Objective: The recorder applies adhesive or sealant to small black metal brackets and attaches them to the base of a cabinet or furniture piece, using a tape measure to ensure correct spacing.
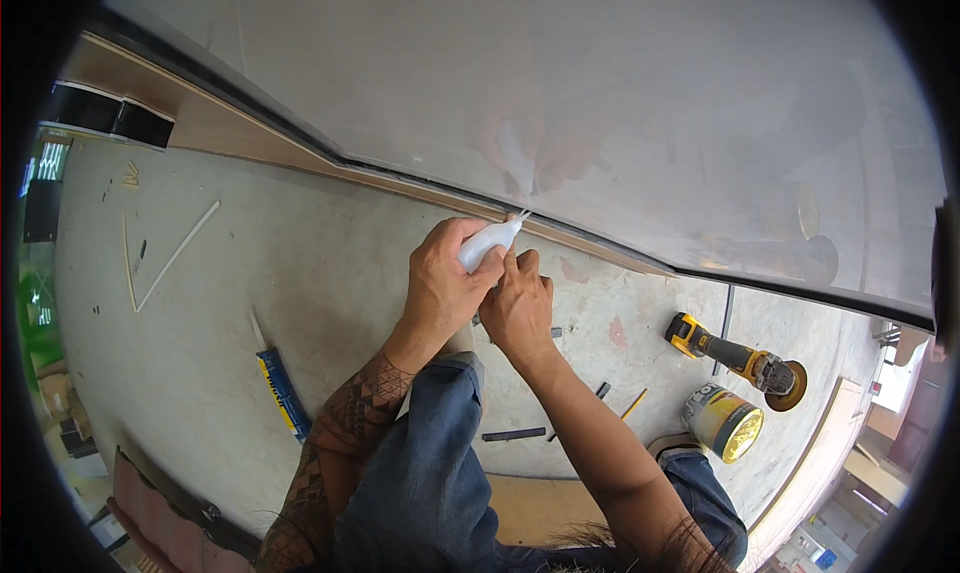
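My left hand is wrapped round a white squeeze bottle, tilted with its thin nozzle pointing up and right. The nozzle tip meets the dark edge strip of a large glossy grey panel, which mirrors the bottle and hands. A wood-coloured band runs along the panel's near side. Close against the bottle is my right hand, fingers bent and one fingertip up by the band under the nozzle. What its fingers may grip is hidden.
On the concrete floor, a yellow-and-black angle grinder lies right, near a tin. A blue-and-yellow sealant cartridge lies left, and a bent pale strip farther left. A pencil and dark strip pieces lie by my legs.
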Available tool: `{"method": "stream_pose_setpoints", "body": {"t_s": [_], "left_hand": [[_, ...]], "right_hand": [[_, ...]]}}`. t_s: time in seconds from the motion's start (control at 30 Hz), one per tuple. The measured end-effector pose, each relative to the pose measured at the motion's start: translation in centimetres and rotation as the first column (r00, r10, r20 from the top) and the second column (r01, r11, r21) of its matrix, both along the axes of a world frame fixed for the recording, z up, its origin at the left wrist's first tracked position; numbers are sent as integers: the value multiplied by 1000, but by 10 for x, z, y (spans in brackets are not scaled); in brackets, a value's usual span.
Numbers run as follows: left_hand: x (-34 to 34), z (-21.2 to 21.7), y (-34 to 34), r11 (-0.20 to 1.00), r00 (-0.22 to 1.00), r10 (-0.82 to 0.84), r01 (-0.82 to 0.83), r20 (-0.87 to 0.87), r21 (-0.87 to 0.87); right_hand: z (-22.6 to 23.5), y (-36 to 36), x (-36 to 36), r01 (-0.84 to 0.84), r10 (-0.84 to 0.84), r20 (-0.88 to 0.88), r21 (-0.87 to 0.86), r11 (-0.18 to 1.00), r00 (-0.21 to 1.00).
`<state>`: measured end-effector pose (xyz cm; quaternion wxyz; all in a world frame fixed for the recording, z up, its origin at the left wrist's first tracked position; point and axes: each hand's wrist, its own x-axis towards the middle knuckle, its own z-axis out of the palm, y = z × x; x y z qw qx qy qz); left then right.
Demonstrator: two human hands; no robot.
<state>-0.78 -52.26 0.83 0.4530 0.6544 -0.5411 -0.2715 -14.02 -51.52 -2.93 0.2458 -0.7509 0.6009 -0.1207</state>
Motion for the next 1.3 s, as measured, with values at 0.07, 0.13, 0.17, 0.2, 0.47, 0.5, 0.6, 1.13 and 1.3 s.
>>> {"method": "stream_pose_setpoints", "body": {"t_s": [0.07, 0.13, 0.17, 0.2, 0.47, 0.5, 0.6, 1.13, 1.3], "left_hand": [[-2, -1, -1, 1000, 1000, 3, -3, -6, 1], [0, -3, 1, 1000, 1000, 8, -8, -21, -3], [3, -4, 3, 1000, 1000, 16, -16, -15, -1], [5, -5, 5, 998, 996, 14, -9, -90, 58], [34, -35, 39, 976, 625, 75, 112, -777, 184], [38, -38, 46, 977, 629, 78, 107, -773, 186], [48, -51, 66, 989, 572, 125, -3, -811, 151], [119, -238, 210, 889, 897, 443, -442, 21, 122], [125, -236, 213, 875, 866, 472, -438, -164, 209]], "right_hand": [[-5, 0, -2, -12, 12, -12, -8, 1000, 1000], [-6, 1, -1, -32, 31, -16, -12, 999, 999], [-3, 1, 1, -33, 33, -22, 2, 999, 999], [-1, 2, 3, -35, 36, -28, 16, 999, 999], [0, 2, 0, -40, 40, -37, 3, 999, 999], [0, 2, 1, -45, 45, -31, 4, 999, 999], [0, 0, -2, -36, 37, -34, 16, 999, 999], [9, -2, 0, -29, 27, 24, 99, 995, 999], [2, 4, -2, -58, 57, 17, 43, 997, 998]]}}
